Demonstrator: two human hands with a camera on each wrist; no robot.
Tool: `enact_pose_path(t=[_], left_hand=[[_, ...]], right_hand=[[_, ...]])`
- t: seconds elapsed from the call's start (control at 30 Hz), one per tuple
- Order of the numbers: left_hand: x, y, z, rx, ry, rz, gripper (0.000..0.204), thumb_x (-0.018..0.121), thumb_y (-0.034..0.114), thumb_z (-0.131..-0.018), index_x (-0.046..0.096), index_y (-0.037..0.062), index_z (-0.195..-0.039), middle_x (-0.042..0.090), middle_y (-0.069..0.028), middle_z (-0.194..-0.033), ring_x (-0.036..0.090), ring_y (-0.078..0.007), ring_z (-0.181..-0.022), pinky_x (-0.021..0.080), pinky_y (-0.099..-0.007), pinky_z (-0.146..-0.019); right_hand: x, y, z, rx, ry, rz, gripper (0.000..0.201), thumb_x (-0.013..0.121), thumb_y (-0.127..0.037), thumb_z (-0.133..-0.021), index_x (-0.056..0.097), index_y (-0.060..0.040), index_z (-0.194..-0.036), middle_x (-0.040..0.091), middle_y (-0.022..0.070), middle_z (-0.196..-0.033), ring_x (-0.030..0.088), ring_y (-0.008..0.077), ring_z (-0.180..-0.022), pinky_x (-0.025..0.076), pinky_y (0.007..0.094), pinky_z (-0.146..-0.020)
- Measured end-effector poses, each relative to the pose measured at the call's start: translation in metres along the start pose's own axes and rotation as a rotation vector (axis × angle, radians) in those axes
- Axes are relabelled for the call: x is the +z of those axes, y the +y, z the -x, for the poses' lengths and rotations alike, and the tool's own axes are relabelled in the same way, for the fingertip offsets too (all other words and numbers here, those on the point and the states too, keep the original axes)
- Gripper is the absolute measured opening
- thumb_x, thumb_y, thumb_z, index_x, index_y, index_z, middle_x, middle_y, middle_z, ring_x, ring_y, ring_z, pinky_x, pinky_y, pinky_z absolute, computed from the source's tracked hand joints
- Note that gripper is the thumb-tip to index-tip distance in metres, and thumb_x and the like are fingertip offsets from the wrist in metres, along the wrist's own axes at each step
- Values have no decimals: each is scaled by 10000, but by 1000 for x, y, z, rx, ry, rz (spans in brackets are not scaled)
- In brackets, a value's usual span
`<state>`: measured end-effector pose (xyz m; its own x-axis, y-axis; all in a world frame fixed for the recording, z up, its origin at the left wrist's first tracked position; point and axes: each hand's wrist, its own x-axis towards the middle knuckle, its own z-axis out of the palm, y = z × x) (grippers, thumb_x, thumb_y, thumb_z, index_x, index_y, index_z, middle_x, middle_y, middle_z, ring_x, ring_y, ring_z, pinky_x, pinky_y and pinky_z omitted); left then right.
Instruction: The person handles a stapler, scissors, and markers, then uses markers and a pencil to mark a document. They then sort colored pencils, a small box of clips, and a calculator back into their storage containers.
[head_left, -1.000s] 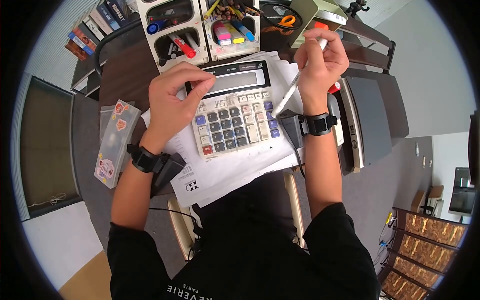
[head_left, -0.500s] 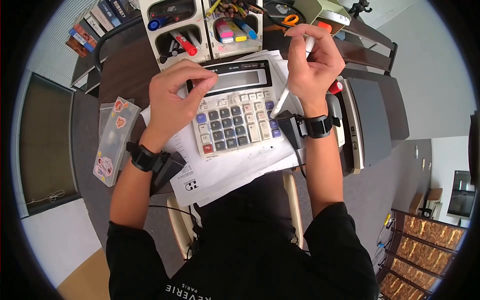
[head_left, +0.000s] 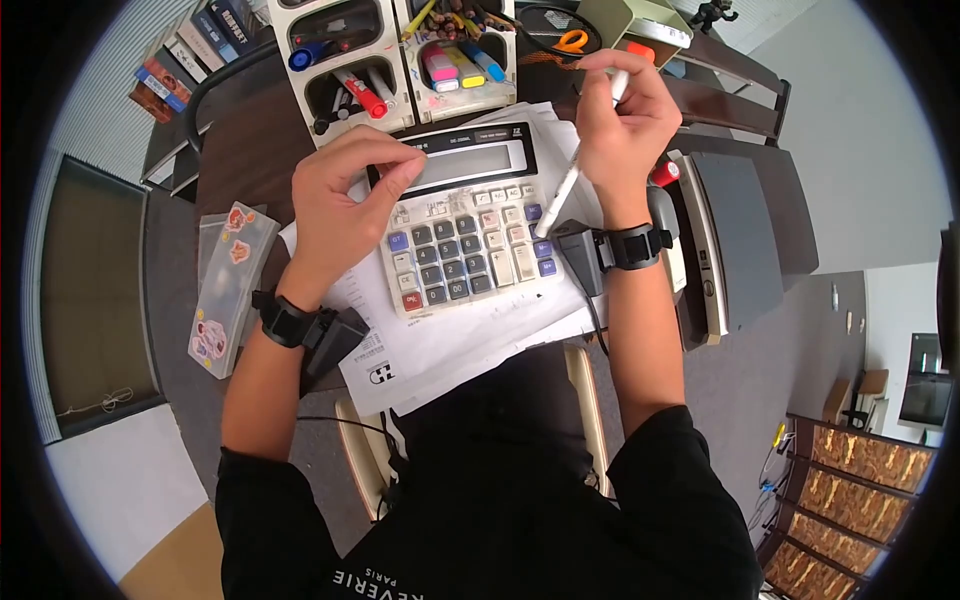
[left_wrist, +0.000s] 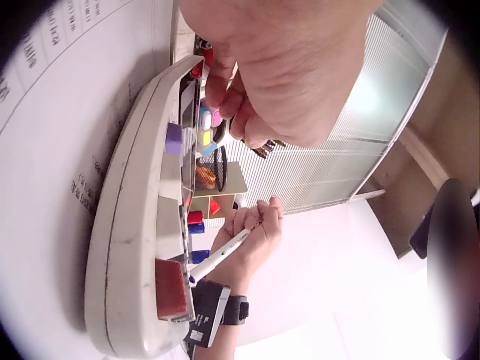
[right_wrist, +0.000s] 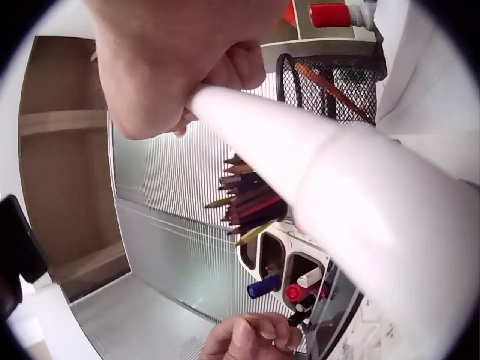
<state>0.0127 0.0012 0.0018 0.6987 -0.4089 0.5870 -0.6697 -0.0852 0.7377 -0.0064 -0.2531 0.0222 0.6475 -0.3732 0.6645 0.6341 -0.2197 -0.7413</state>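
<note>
The white calculator [head_left: 450, 290] lies on papers, its screen [head_left: 463, 167] at the far end. My left hand [head_left: 345, 200] is over its far left corner, fingers loosely bent, thumb and forefinger tips together near the screen, with nothing seen between them; whether they touch it cannot be told. In the left wrist view the left hand [left_wrist: 277, 75] is above the calculator [left_wrist: 124, 255]. My right hand [head_left: 628, 140] grips a white marker [head_left: 568, 190], slanting down to the blue keys at the right. The marker [right_wrist: 322, 172] fills much of the right wrist view.
A pen organizer [head_left: 455, 100] with markers and pencils stands at the back. A stickered case [head_left: 230, 290] lies at left. Orange scissors [head_left: 572, 40] are in a mesh holder, with a red-capped item [head_left: 664, 174] beyond the right wrist.
My right hand has shifted slightly left and the marker stands a little steeper, its lower end still by the blue keys. The left hand keeps its place over the calculator.
</note>
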Motion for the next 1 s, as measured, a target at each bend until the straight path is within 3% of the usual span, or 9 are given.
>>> enact_pose_path(t=[0.03,0.1,0.17,0.27,0.5,0.57,0.83,0.93,1.0], left_hand=[[2,0,0,7,30,7,69,728,-32,-828,731,-20,-896,678,-64,-802,603,-127,-702,468,-247,-648],[-1,0,2,-2,-3,0,73,718,-44,-845,721,-38,-917,679,-77,-852,603,-135,-756,468,-252,-685],[-2,2,3,-7,-34,-10,77,708,-56,-862,710,-56,-939,679,-91,-901,604,-143,-811,467,-256,-723],[-3,4,0,23,-25,-16,74,706,-62,-860,708,-56,-933,679,-94,-896,606,-144,-807,466,-255,-723],[3,7,-1,31,44,-7,86,732,-60,-805,725,-20,-881,679,-79,-807,628,-145,-711,475,-253,-641],[-2,6,0,21,-12,1,80,696,-85,-850,704,-55,-923,665,-90,-875,587,-137,-781,460,-252,-700],[-1,10,-1,7,-21,2,64,701,-70,-853,702,-59,-916,663,-92,-875,587,-144,-779,460,-260,-707],[1,11,-1,15,31,17,83,722,-72,-815,724,-34,-890,661,-71,-812,588,-120,-708,447,-234,-637],[-1,12,0,-7,-22,11,60,705,-62,-850,701,-55,-910,662,-91,-871,589,-145,-779,457,-264,-706]], right_hand=[[-1,2,0,3,-2,1,88,575,36,-899,656,18,-930,591,-8,-644,478,16,-513,326,186,-457],[-2,2,-3,166,56,-184,77,575,28,-902,651,17,-917,581,8,-612,464,26,-490,287,205,-431],[-3,4,-3,214,88,-227,76,555,13,-907,623,13,-942,531,12,-557,416,52,-441,267,240,-415],[-2,-1,-6,442,181,-488,122,512,5,-913,563,-15,-1022,406,11,-502,305,95,-390,247,287,-412],[-11,3,-12,682,246,-809,136,493,-21,-920,501,-88,-1038,350,-15,-512,275,112,-417,231,287,-443],[-14,2,-11,698,240,-792,137,496,-29,-918,498,-104,-1034,340,-22,-514,270,106,-422,227,281,-441],[-12,3,-9,729,243,-817,129,500,-41,-923,507,-109,-1031,343,-23,-512,265,105,-421,227,283,-440],[-13,5,-8,720,210,-837,129,505,-42,-920,509,-107,-1031,346,-22,-513,273,106,-422,229,283,-442],[-12,2,-9,719,223,-841,130,506,-42,-920,510,-105,-1032,349,-20,-513,278,107,-422,228,283,-441]])
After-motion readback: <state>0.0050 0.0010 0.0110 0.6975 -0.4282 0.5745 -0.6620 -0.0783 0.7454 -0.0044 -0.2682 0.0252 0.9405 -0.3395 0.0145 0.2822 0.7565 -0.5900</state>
